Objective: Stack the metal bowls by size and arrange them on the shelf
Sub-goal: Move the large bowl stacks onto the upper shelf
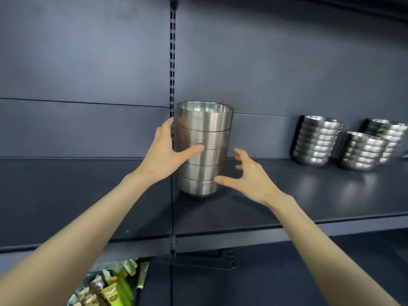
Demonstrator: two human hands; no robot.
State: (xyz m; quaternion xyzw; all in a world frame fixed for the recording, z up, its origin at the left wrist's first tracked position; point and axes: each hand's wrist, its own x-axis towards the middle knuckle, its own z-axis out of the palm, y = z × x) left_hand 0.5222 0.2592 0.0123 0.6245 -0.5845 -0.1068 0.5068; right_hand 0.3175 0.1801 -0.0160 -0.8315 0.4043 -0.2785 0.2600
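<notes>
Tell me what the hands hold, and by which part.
The left hand grips the tall bowl stack at its left side, mid-height, thumb across the front. The right hand is spread beside its base, gripping nothing.

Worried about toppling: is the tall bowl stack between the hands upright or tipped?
Upright: the tall bowl stack stands base-down on the shelf, rim up; the left hand grips its side.

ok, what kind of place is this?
Probably a shop aisle: metal shelf on a slotted upright, a tall bowl stack plus shorter bowl stacks like stock on display, packaged goods on the level below.
</notes>
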